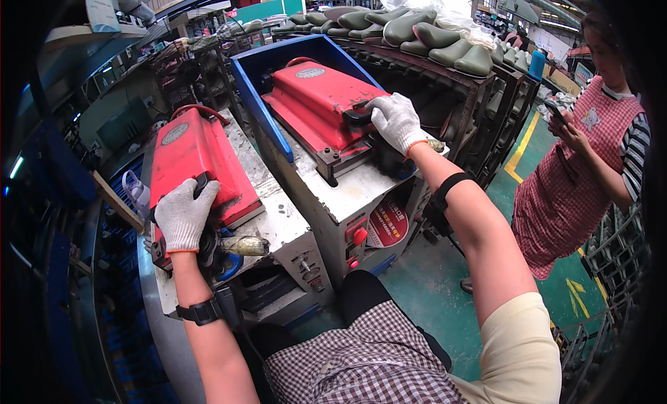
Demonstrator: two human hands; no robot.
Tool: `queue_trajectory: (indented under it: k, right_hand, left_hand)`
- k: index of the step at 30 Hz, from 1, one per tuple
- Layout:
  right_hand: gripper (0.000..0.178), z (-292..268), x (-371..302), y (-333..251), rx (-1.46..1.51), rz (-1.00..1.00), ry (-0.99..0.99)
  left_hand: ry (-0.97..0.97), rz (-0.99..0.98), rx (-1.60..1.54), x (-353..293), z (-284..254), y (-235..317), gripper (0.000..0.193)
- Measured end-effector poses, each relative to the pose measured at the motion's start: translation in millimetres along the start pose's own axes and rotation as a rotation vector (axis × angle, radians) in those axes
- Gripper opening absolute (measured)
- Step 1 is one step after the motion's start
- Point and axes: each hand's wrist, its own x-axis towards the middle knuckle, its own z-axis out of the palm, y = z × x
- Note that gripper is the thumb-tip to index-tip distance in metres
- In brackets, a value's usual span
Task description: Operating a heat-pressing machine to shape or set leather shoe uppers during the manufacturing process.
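Two machines with long red covers stand side by side before me. My left hand [182,213], in a white knit glove with an orange cuff, is closed round the black handle [201,184] at the near end of the left red cover [196,157]. Gloved alike, my right hand [397,121] grips the black handle [356,117] of the right red cover [319,98]. Both covers look lowered, and what lies under them is hidden. A lever with a taped grip [243,245] sticks out below my left hand.
Blue guards [267,119] edge the right machine, and a red knob [359,236] sits on its front. Behind, a rack [479,91] carries several olive-green shoe lasts [410,27]. To the right a person in a red checked apron [566,188] holds a phone [556,113].
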Motion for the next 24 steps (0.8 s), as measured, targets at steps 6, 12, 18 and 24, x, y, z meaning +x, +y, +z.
queue_trajectory:
  k: [6, 12, 18, 24]
  right_hand:
    - [0.022, -0.1, -0.1, -0.4, -0.011, -0.007, 0.003]
    - [0.021, -0.3, -0.1, -0.1, -0.011, -0.015, 0.015]
    - [0.021, 1.2, -0.1, 0.2, -0.014, -0.009, 0.019]
    - [0.021, 1.6, -1.1, 1.5, -0.004, -0.009, 0.022]
  left_hand:
    - [0.003, 0.005, -0.001, 0.0, 0.3, -0.9, 0.050]
    - [-0.010, 0.004, 0.011, 0.3, -0.4, -0.1, 0.050]
    - [-0.014, 0.005, 0.015, 0.2, -0.8, -0.6, 0.049]
    - [-0.003, 0.005, 0.008, 0.2, 1.1, -0.3, 0.049]
